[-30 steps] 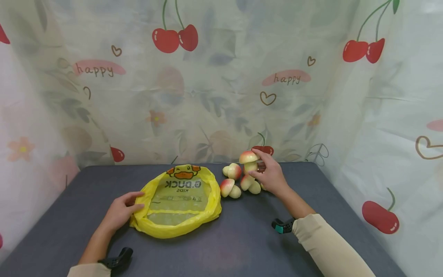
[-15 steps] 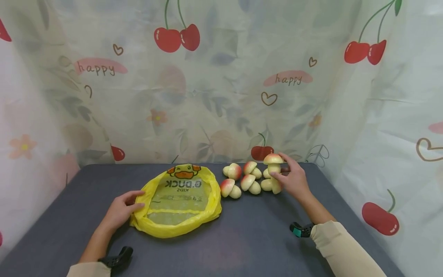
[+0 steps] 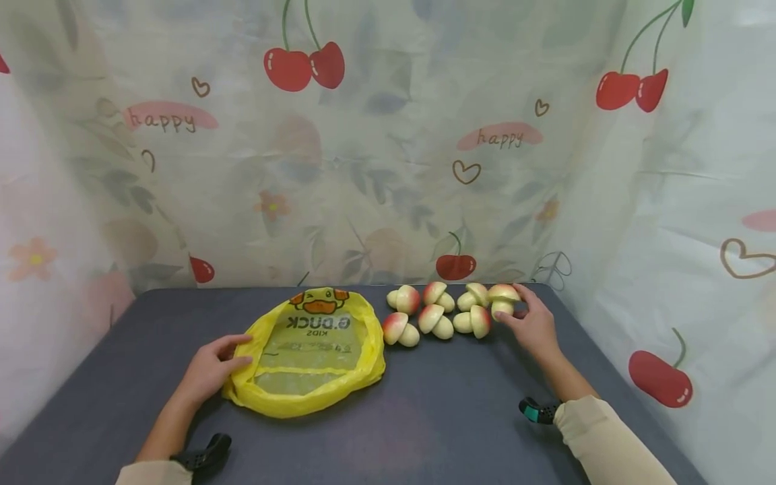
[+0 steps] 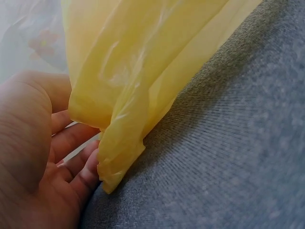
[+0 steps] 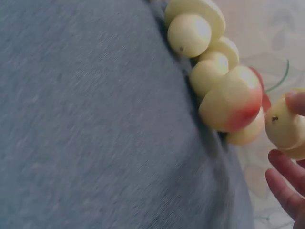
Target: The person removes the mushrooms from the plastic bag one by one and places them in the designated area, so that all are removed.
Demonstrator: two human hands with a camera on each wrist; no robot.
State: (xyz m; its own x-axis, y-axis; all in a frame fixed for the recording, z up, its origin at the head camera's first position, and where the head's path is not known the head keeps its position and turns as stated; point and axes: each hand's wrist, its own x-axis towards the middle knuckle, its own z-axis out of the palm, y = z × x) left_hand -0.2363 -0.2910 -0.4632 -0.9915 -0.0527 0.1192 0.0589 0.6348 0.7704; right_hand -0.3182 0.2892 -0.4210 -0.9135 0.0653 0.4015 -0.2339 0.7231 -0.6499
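Observation:
In the head view, my right hand (image 3: 535, 327) pinches a toy mushroom (image 3: 502, 294) by its red-tinged cap and pale stem, upright at the right end of the mushroom group. The right wrist view has that mushroom's stem end (image 5: 284, 125) between thumb and fingers. Several other toy mushrooms (image 3: 435, 321) lie to its left in two rows, cream with red-blushed caps. My left hand (image 3: 209, 367) holds the left rim of a yellow plastic bag (image 3: 303, 404) printed with a duck. The left wrist view shows its fingers around a fold of the bag (image 4: 121, 138); some fingertips are hidden.
All of this rests on a dark grey cloth-covered table (image 3: 412, 417). A printed curtain (image 3: 376, 168) rises behind the table's back edge and along both sides. The mushrooms lie near that back edge, just right of the bag.
My right hand has carried the mushroom rightwards from above the middle of the group and lowered it at the right end. The left hand and the bag stay in place.

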